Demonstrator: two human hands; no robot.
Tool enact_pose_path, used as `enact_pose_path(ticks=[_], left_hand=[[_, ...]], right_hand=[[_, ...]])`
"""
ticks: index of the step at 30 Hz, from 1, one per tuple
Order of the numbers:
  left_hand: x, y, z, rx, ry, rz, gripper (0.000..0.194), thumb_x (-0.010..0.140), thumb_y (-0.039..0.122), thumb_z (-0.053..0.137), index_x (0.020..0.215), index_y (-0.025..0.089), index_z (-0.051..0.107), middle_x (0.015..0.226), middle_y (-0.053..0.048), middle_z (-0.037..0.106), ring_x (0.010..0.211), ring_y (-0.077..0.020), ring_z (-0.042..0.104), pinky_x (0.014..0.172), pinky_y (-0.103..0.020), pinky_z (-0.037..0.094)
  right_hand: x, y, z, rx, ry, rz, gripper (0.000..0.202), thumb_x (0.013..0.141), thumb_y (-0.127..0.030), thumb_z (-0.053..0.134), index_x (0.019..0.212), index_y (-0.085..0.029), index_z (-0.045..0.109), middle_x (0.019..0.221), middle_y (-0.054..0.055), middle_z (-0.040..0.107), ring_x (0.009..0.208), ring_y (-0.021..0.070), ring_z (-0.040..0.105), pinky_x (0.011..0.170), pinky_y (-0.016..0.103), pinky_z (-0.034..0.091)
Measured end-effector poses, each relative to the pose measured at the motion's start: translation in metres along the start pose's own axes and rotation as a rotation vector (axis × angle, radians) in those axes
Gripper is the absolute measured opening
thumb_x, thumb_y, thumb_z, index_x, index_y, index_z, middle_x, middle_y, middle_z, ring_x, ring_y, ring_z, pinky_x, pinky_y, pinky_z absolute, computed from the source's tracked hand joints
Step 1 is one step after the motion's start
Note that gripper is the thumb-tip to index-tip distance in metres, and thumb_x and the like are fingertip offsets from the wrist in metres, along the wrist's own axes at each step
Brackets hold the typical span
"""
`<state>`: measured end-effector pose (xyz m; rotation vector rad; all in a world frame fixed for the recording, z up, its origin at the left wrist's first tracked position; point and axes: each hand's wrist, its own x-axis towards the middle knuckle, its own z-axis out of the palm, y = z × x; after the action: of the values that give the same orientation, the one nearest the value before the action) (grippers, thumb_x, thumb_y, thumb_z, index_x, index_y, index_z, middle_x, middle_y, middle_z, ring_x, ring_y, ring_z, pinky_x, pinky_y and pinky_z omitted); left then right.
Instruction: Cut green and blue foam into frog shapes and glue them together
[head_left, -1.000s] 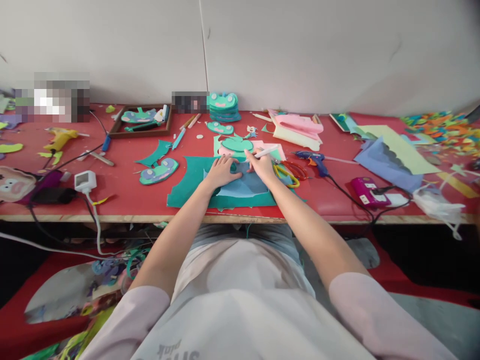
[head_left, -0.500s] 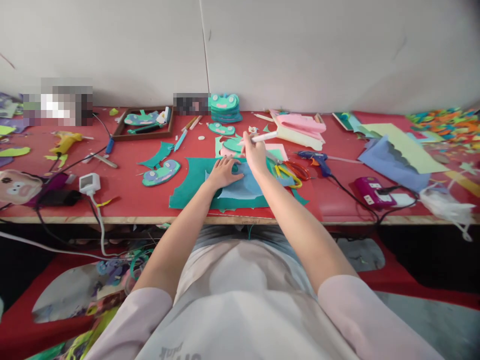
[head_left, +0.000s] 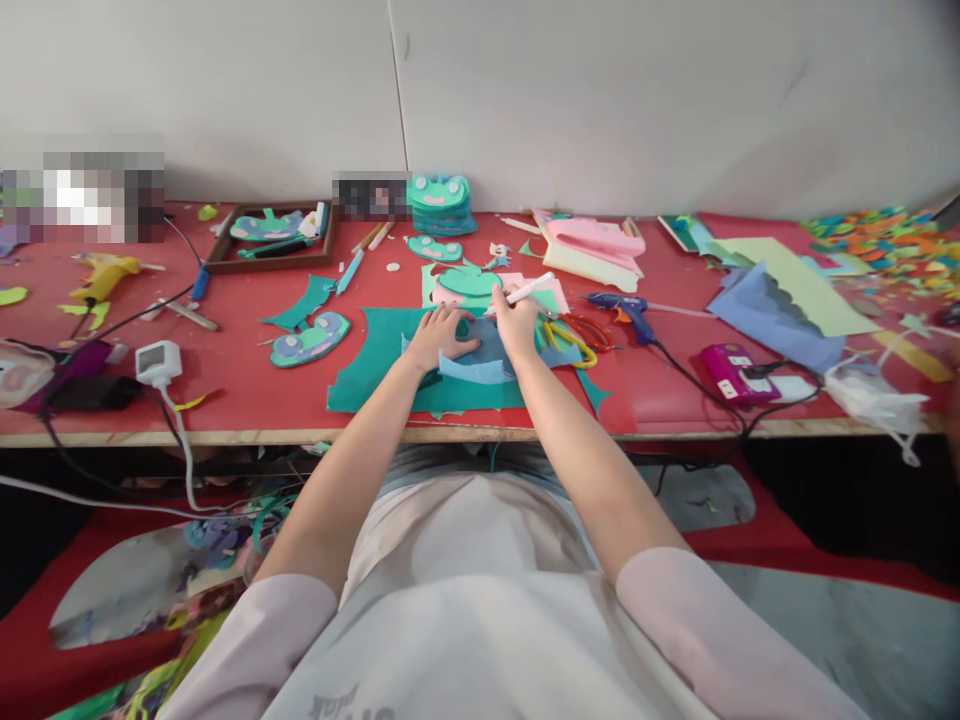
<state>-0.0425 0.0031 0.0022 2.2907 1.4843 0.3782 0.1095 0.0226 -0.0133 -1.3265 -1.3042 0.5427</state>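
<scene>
My left hand [head_left: 442,338] lies with fingers spread on a light blue felt-like sheet [head_left: 472,368], which rests over a larger dark green sheet [head_left: 360,370]. Closed round a white pen [head_left: 529,290], my right hand [head_left: 514,322] is at the blue sheet's upper part, the pen's lower end beside the left hand's fingers. A small dark green piece [head_left: 463,328] shows by the left fingertips. Just beyond are a green cut-out shape [head_left: 469,282] and pink sheets. Scissors with yellow handles [head_left: 574,345] and a red-handled tool [head_left: 592,330] lie right of my right hand.
A blue glue gun [head_left: 626,312] and purple power strip [head_left: 727,375] stand right, a yellow glue gun [head_left: 105,275] left. A brown tray [head_left: 270,262] and stacked frog-face pieces [head_left: 441,205] sit at the back. Cables cross the left side; the table edge [head_left: 480,436] is near my body.
My right hand has come down and nearer to the left hand, with the pen tilted up more. The blue sheet's near edge has lifted. The whole view has shifted slightly.
</scene>
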Motion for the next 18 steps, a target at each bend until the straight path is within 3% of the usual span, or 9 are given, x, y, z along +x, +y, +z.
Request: enact_pose_path(ticks=[10, 18], left_hand=[[0.0019, -0.0047, 0.0038, -0.012, 0.008, 0.005, 0.056, 0.077, 0.054, 0.052, 0.126, 0.026, 0.048, 0.149, -0.005, 0.036, 0.143, -0.0286, 0.019, 0.117, -0.047, 0.013], [0.0031, -0.0068, 0.0052, -0.001, 0.008, 0.012, 0.057, 0.078, 0.057, 0.05, 0.126, 0.027, 0.048, 0.149, -0.005, 0.036, 0.143, -0.0285, 0.019, 0.117, -0.047, 0.014]], right_hand=[[0.0008, 0.0038, -0.0014, -0.191, -0.03, -0.085, 0.034, 0.085, -0.037, 0.05, 0.056, -0.022, 0.039, 0.051, -0.002, 0.051, 0.055, 0.0135, 0.053, 0.063, 0.025, 0.04], [0.0006, 0.0028, -0.0008, -0.184, -0.04, -0.056, 0.033, 0.085, -0.035, 0.052, 0.056, -0.022, 0.041, 0.048, -0.003, 0.047, 0.052, 0.0135, 0.05, 0.06, 0.025, 0.038]])
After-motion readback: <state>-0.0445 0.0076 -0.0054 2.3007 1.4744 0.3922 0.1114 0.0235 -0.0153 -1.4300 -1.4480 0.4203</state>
